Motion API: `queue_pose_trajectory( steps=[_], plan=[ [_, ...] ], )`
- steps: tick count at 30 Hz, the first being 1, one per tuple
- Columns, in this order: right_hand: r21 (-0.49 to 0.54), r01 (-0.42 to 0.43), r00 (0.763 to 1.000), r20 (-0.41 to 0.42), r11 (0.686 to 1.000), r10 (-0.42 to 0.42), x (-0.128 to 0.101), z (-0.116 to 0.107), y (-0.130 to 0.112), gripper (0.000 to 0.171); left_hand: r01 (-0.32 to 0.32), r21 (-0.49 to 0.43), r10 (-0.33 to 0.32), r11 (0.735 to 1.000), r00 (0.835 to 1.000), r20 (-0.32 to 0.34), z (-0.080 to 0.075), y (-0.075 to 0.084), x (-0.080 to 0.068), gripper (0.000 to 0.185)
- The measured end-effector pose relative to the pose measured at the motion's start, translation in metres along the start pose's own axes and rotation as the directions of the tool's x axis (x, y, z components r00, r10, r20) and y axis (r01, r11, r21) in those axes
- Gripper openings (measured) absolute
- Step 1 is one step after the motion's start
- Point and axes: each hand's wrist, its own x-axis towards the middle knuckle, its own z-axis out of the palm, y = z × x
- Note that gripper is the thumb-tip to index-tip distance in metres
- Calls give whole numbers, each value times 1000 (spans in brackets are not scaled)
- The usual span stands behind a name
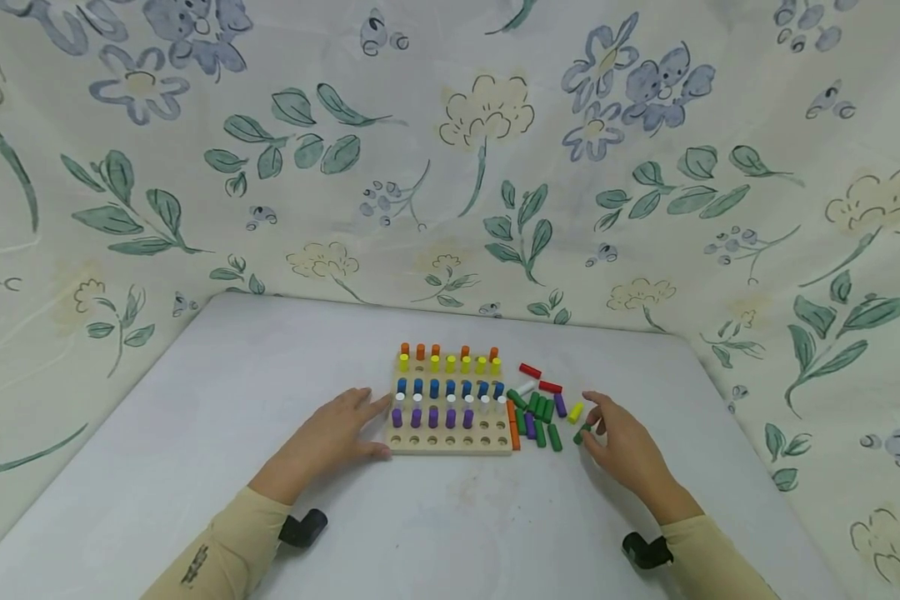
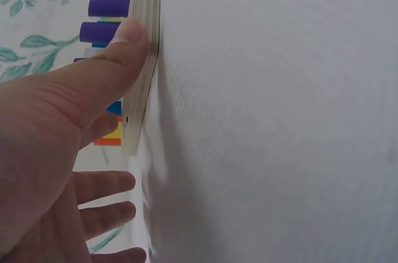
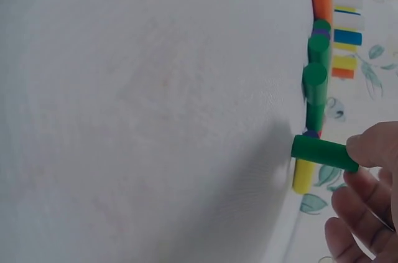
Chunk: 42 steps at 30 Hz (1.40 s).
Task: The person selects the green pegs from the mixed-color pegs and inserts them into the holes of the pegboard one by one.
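Pegboard [image 1: 450, 443]: the wooden board lies near the middle of the tabletop [image 1: 195, 433], a little toward the near edge; rows of orange, yellow, blue, white and purple pegs stand in it, and the row of holes nearest the person is bare.
Loose pegs [image 1: 537, 414]: green, purple, red, orange and yellow ones lie on the tabletop just beside the board's right edge.
Left hand [image 1: 341, 437]: it rests flat with relaxed fingers, the thumb pressed against the board's left edge, so it appears to steady the board rather than grasp it.
Right hand [image 1: 621, 446]: it hovers low at the right of the loose pile, thumb and fingertips pinching one green peg [image 3: 320, 153] that lies roughly level, just above a yellow peg [image 3: 303, 175].
Step in hand: judged from this, a peg is being picked up for the board.
Next move: it likely calls for turning the peg upright and carrying it left over a free hole in the near rows.
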Motion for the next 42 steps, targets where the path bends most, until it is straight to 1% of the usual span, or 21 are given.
queue_pose_trajectory(
  steps=[5, 8, 12, 22, 32, 42],
  plan=[
    [9, -6, 1000, 19, 1000, 5, -1, -2, -1, 38, -26, 20, 26, 999, 1000, 11, 1, -1, 0, 84],
    [12, -11, 1000, 27, 1000, 11, -2, -4, -2, 27, -16, 9, 16, 1000, 1000, 19, 1, -1, 0, 85],
    [12, -20, 999, 28, 1000, 20, -2, -3, -1, 20, -2, -18, 2, 1000, 1000, 24, 0, -1, -1, 85],
    [16, -12, 1000, 0, 1000, 12, -4, 0, 1, 20, 75, -55, -72, 996, 995, 68, 1, -4, 3, 86],
    [13, -11, 1000, -10, 1000, 11, -5, -1, 3, 21, 88, -48, -84, 995, 994, 72, 1, -4, 3, 87],
    [9, -1, 1000, -24, 1000, 1, -4, -3, -1, 20, 93, -43, -90, 995, 993, 71, 2, -3, 3, 87]
  ],
)
